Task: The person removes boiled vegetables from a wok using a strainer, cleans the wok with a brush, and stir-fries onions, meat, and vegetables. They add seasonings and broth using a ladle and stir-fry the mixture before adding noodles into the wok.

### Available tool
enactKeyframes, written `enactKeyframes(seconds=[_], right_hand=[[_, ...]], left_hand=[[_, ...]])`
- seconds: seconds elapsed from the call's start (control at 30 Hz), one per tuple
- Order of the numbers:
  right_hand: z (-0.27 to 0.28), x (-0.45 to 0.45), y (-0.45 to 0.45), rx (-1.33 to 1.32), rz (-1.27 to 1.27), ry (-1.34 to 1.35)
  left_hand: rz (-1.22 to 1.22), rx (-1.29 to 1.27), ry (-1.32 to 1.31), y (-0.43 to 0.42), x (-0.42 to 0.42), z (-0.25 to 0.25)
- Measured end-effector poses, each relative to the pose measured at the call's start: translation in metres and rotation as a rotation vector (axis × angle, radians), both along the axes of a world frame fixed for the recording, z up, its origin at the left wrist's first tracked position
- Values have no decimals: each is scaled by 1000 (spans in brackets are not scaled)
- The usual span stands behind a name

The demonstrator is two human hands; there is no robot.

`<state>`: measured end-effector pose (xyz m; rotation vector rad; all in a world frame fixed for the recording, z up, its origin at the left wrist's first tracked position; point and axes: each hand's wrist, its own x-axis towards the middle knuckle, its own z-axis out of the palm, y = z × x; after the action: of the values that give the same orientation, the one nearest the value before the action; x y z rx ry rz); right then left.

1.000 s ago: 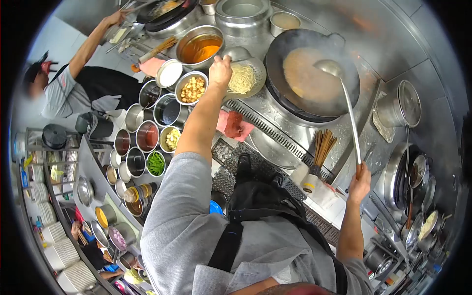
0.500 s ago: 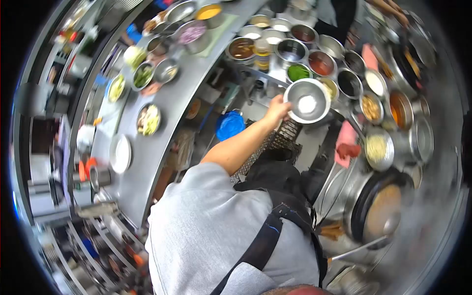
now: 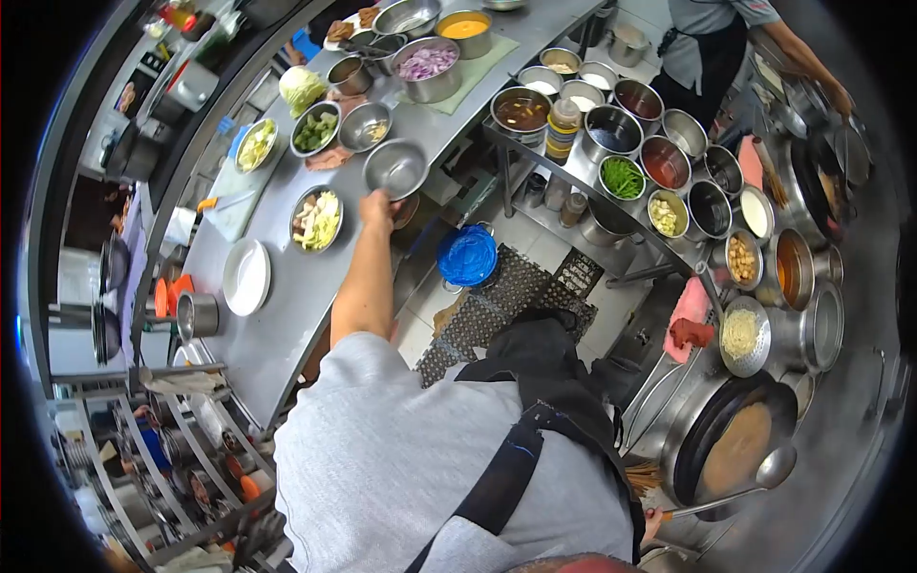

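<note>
In my left hand (image 3: 379, 208) is a steel bowl (image 3: 396, 169), held by its near rim over the edge of the long counter. Close to it on the counter are a small steel bowl with pale bits (image 3: 365, 127) and a bowl of cut pale and green vegetables (image 3: 316, 220). At the lower right, my right hand (image 3: 653, 522) is closed around the orange handle of a ladle (image 3: 776, 468); only part of this hand shows. The ladle's cup is over the right rim of a dark wok (image 3: 737, 449) with brownish liquid in it.
A rack (image 3: 621, 191) of sauces, chopped greens and other ingredients stands ahead. Left on the counter are a white oval plate (image 3: 247, 277) and a pot of chopped onion (image 3: 427, 67). A blue-covered bucket (image 3: 467, 256) sits on the floor. A co-worker's arm (image 3: 802, 57) reaches in at upper right.
My left hand has carried the steel bowl leftward, from beside the ingredient rack to the counter's edge. The ladle's cup has shifted toward the wok's right rim. The camera view has shifted too.
</note>
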<state>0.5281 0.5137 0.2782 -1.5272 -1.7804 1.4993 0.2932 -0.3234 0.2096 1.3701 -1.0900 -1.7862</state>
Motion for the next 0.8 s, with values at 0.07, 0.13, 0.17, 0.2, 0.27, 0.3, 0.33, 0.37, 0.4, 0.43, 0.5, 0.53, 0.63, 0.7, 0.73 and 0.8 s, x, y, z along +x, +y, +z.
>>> enactKeyframes(seconds=[0.07,0.13,0.17,0.2,0.27,0.3,0.33,0.37,0.4,0.43,0.5,0.53,0.63,0.7,0.73,0.8], right_hand=[[11,-6,-25,68,25,33],[33,-18,-57,-12,-272,84],[30,-15,-54,40,-299,35],[29,-5,-50,61,-196,32],[42,4,-57,130,-153,-78],[36,19,-52,177,-154,-104],[41,34,-54,149,-125,-40],[60,35,-70,179,-127,-54],[76,42,-84,200,-114,-71],[80,65,-93,210,-213,-82],[86,93,-105,142,-134,-189],[90,98,-119,147,-187,-193],[81,112,-142,418,-53,-396],[71,92,-145,393,-52,-492],[62,76,-138,404,-30,-645],[43,31,-120,510,-72,-570]], left_hand=[[137,21,-36,-3,12,-9],[199,-17,81,-3,16,-26],[266,-44,192,0,19,-32],[258,-8,265,9,22,-35],[67,165,298,50,2,-42],[-178,144,179,73,-12,-58],[-408,79,22,133,-33,-25],[-653,57,-32,170,-54,-26],[-870,-21,-36,214,-76,-22],[-1093,-151,-18,263,-101,-10],[-1418,-508,49,330,-161,6],[-1527,-731,96,360,-192,10],[-1759,-336,26,453,-272,29],[-1928,127,-72,501,-302,43],[-2042,386,-113,520,-313,47],[-2301,472,-140,546,-338,32]])
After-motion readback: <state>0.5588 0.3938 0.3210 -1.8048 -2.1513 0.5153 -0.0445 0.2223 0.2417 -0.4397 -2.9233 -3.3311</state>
